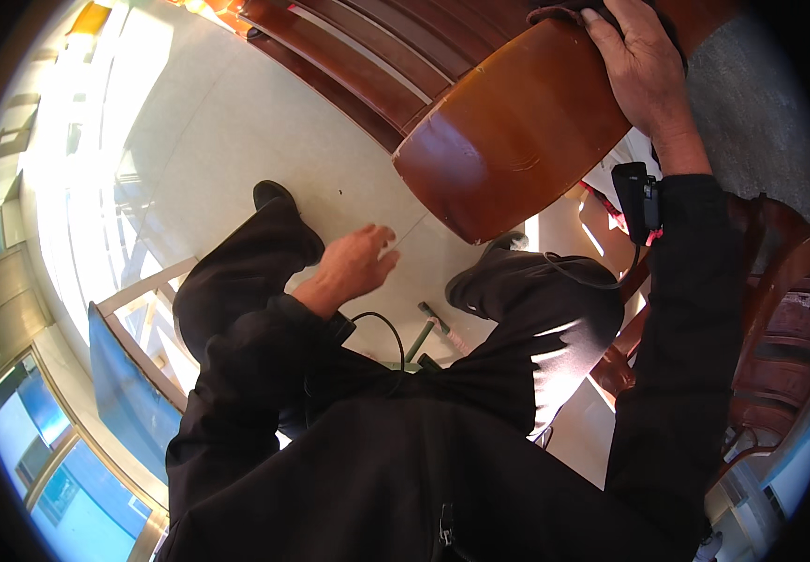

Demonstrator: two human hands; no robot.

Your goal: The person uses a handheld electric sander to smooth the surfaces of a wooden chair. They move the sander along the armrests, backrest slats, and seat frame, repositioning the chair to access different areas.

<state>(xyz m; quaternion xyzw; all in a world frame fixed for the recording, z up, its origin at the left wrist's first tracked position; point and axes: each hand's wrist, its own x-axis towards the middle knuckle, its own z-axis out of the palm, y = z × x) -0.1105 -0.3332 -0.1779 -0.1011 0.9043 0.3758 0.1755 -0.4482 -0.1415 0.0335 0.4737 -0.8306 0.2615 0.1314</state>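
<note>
In front of me to the right is a glossy brown wooden armrest or panel [510, 133] with a pale scuffed edge. My right hand [640, 70] reaches to its upper end, the fingertips on a dark brown cloth [566, 12] there; how firmly it grips the cloth is partly hidden. Over the floor, between my knees, hovers my left hand [356, 263], fingers slightly curled and apart, with nothing in it. Slatted reddish-brown wooden furniture [349, 56] adjoins the panel's far side. Black devices with cables are strapped at both wrists.
Below my lap stands a green metal frame [419, 341]. Another dark red wooden piece of furniture [777, 351] is at my right. A blue panel with a wooden frame [127, 372] leans at my left, near windows [47, 435]. My feet rest on the pale floor [236, 140].
</note>
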